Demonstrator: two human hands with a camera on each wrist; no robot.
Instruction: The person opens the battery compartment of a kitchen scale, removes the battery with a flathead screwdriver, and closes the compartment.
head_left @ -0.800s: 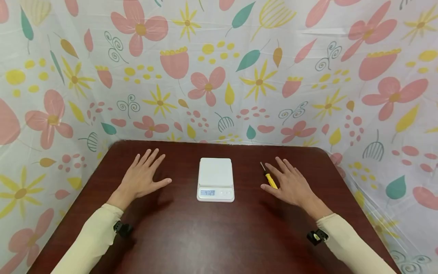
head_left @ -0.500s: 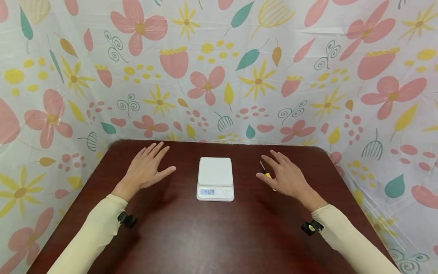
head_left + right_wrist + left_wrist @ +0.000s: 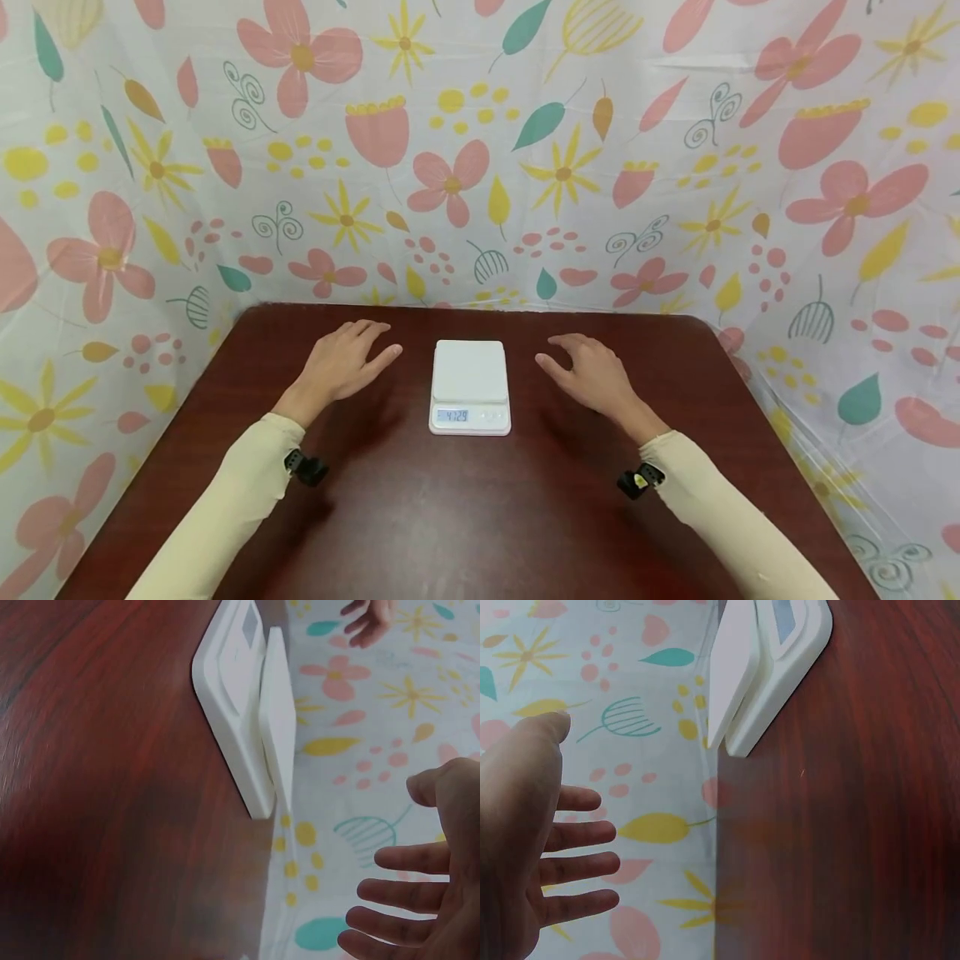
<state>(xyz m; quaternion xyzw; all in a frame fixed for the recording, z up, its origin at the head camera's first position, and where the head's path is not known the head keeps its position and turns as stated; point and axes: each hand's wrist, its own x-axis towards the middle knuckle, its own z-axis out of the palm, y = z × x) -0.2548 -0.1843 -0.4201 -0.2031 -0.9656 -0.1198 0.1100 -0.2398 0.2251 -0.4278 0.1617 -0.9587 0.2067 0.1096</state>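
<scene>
- Scale (image 3: pixel 470 386) at table (image 3: pixel 465 517) centre, display lit, platform bare.
- Left hand (image 3: pixel 347 364) hovers left of scale, fingers straight and slightly spread, holding nothing.
- Right hand (image 3: pixel 588 372) hovers right of scale, fingers relaxed, loosely spread, holding nothing.
- Both hands near scale, not touching.
- Floral sheet (image 3: pixel 480 150) behind table.

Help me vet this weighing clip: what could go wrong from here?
1. The kitchen scale shows digits on its display though its platform is bare, so a reading may be off.
2. The left hand and right hand hover close on either side; a bump could shift it on the table.
</scene>
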